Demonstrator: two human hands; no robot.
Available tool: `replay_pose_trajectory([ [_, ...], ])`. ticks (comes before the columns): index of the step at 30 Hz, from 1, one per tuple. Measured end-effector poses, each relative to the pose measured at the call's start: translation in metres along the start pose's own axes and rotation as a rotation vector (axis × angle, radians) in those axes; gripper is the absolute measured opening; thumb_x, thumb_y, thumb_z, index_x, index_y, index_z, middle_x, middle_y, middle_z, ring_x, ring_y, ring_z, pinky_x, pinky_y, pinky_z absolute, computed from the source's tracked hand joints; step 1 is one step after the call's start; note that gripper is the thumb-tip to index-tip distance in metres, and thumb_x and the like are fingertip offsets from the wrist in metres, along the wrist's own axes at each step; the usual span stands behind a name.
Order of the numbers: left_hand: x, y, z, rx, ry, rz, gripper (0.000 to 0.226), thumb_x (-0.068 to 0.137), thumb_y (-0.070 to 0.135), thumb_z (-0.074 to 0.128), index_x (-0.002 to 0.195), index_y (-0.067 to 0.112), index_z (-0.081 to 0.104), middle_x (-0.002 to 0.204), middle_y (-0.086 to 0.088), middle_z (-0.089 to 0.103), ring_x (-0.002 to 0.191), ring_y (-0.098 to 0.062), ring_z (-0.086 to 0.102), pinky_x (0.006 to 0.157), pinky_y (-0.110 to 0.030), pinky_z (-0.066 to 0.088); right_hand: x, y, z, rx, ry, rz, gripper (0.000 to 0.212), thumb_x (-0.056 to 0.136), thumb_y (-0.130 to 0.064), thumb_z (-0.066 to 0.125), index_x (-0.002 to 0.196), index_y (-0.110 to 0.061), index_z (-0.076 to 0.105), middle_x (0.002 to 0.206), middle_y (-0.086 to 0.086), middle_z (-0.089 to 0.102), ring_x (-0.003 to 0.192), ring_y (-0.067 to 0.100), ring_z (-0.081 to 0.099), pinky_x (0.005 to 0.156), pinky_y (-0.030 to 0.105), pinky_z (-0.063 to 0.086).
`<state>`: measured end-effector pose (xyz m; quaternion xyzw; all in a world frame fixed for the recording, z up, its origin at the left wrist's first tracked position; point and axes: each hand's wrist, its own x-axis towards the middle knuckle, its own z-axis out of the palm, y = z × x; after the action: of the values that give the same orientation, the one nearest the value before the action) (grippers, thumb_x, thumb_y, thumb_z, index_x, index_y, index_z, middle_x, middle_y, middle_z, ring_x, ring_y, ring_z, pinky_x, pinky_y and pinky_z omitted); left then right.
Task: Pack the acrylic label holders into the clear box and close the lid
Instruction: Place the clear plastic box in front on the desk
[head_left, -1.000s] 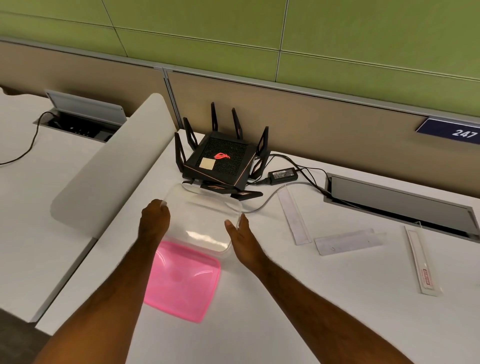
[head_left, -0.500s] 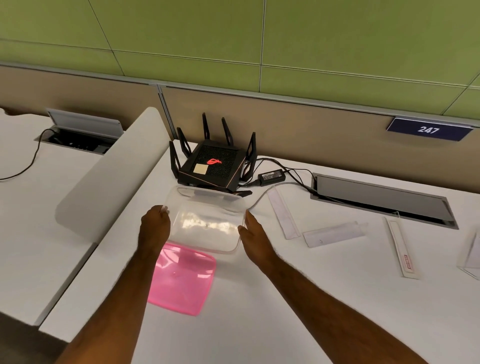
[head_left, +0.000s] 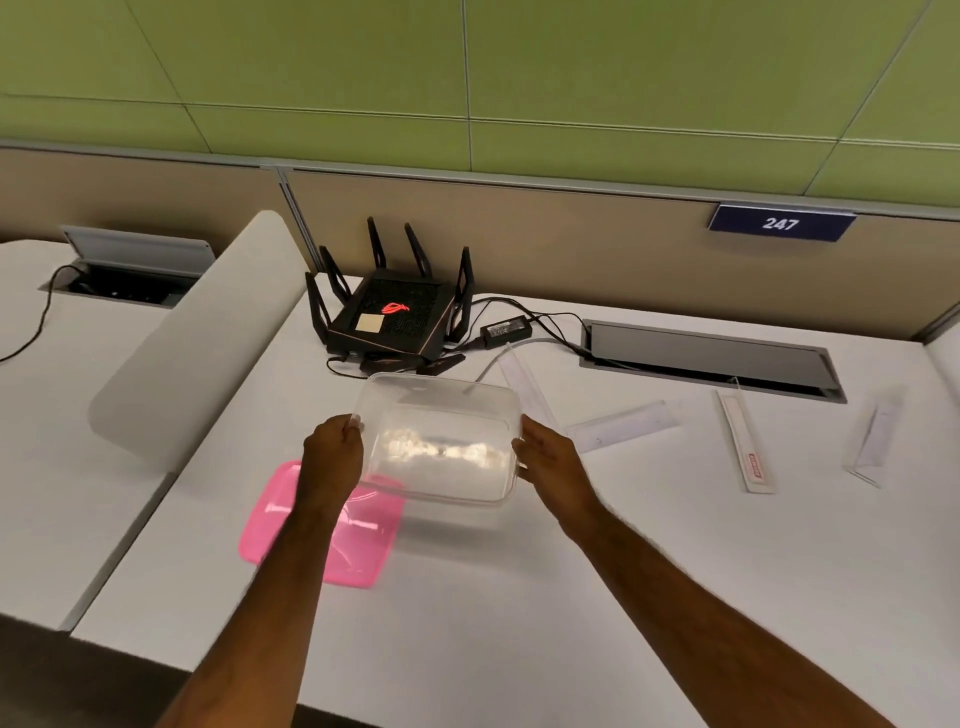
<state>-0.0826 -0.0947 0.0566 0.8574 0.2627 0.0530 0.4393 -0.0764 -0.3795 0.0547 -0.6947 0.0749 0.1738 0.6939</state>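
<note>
The clear box (head_left: 441, 410) is held above the white desk between both hands. My left hand (head_left: 332, 452) grips its left rim and my right hand (head_left: 545, 454) grips its right rim. Nothing lies inside the box. The pink lid (head_left: 363, 540) lies flat on the desk under my left forearm, partly hidden. Several acrylic label holders lie to the right: one (head_left: 524, 384) behind the box, one (head_left: 623, 423) beside my right hand, one with a red mark (head_left: 745, 441) and a folded one (head_left: 872, 436) at the far right.
A black router (head_left: 392, 317) with upright antennas stands behind the box, its power brick (head_left: 506, 330) and cables trailing right. A grey cable hatch (head_left: 711, 358) is set into the desk. A white divider panel (head_left: 197, 332) rises on the left.
Both hands have lifted the clear box off the desk and carried it rightward, away from the pink lid. The view has swung right, showing one more holder.
</note>
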Motion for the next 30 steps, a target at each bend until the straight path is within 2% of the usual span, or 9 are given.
replay_pose_trajectory([
  [6,-0.038,0.011,0.029,-0.034,-0.064,0.007,0.025,0.104,0.024,0.046,0.090,0.016,0.066,0.091,-0.011,0.072,0.088,-0.031,0.069,0.086,-0.049,0.058,-0.030,0.008,-0.047,0.046,0.044,0.009,0.047,0.103,-0.011,0.056,0.149,-0.010,0.048,0.145,0.011,0.059,0.132,0.029,0.057,0.108,0.050,0.050],
  [10,-0.060,0.019,0.049,-0.049,-0.124,0.013,0.024,0.100,0.025,0.048,0.086,0.020,0.067,0.090,-0.013,0.073,0.087,-0.035,0.069,0.084,-0.051,0.058,-0.048,0.010,-0.080,0.057,0.056,-0.007,0.033,0.103,-0.008,0.053,0.132,-0.019,0.065,0.124,0.008,0.073,0.115,0.026,0.069,0.098,0.042,0.057],
  [14,-0.085,0.030,0.072,-0.081,-0.179,0.013,0.021,0.090,0.035,0.048,0.076,0.028,0.063,0.092,-0.017,0.073,0.088,-0.039,0.069,0.085,-0.055,0.057,-0.067,0.014,-0.114,0.087,0.092,-0.008,0.033,0.102,-0.007,0.053,0.119,-0.029,0.072,0.115,0.002,0.077,0.107,0.021,0.073,0.086,0.030,0.061],
  [16,-0.096,0.035,0.085,-0.091,-0.204,0.019,0.020,0.087,0.038,0.048,0.073,0.031,0.061,0.091,-0.017,0.072,0.087,-0.039,0.069,0.084,-0.057,0.057,-0.075,0.017,-0.131,0.097,0.118,-0.002,0.037,0.102,-0.007,0.052,0.109,-0.034,0.075,0.113,0.001,0.078,0.105,0.021,0.074,0.083,0.029,0.062],
  [19,-0.113,0.039,0.105,-0.110,-0.246,0.017,0.021,0.088,0.040,0.050,0.070,0.035,0.061,0.091,-0.017,0.072,0.089,-0.040,0.069,0.084,-0.056,0.056,-0.086,0.025,-0.155,0.101,0.162,0.011,0.040,0.102,-0.005,0.051,0.105,-0.035,0.076,0.111,0.002,0.078,0.104,0.023,0.074,0.081,0.030,0.062],
  [22,-0.131,0.043,0.123,-0.146,-0.288,0.013,0.020,0.089,0.042,0.053,0.072,0.041,0.064,0.092,-0.014,0.072,0.095,-0.038,0.069,0.087,-0.055,0.056,-0.096,0.032,-0.178,0.105,0.212,0.019,0.037,0.103,-0.005,0.052,0.108,-0.034,0.075,0.113,0.004,0.077,0.104,0.022,0.073,0.079,0.028,0.062],
  [25,-0.148,0.046,0.140,-0.188,-0.316,0.000,0.017,0.087,0.044,0.056,0.078,0.049,0.070,0.092,0.001,0.075,0.093,-0.026,0.072,0.089,-0.052,0.058,-0.104,0.039,-0.200,0.101,0.256,0.018,0.033,0.103,-0.006,0.052,0.115,-0.029,0.074,0.115,0.006,0.076,0.106,0.025,0.072,0.087,0.037,0.061],
  [28,-0.163,0.045,0.154,-0.207,-0.357,-0.004,0.015,0.087,0.046,0.058,0.090,0.042,0.072,0.099,0.005,0.075,0.098,-0.021,0.072,0.091,-0.050,0.058,-0.112,0.049,-0.218,0.093,0.299,0.031,0.030,0.103,-0.008,0.054,0.126,-0.018,0.071,0.119,0.008,0.075,0.110,0.029,0.071,0.095,0.048,0.059],
  [30,-0.173,0.044,0.163,-0.213,-0.379,-0.012,0.022,0.087,0.045,0.058,0.101,0.034,0.071,0.105,0.005,0.074,0.101,-0.020,0.071,0.093,-0.049,0.057,-0.119,0.057,-0.229,0.085,0.314,0.037,0.030,0.103,-0.009,0.054,0.130,-0.014,0.068,0.120,0.008,0.074,0.111,0.030,0.070,0.096,0.050,0.058],
])
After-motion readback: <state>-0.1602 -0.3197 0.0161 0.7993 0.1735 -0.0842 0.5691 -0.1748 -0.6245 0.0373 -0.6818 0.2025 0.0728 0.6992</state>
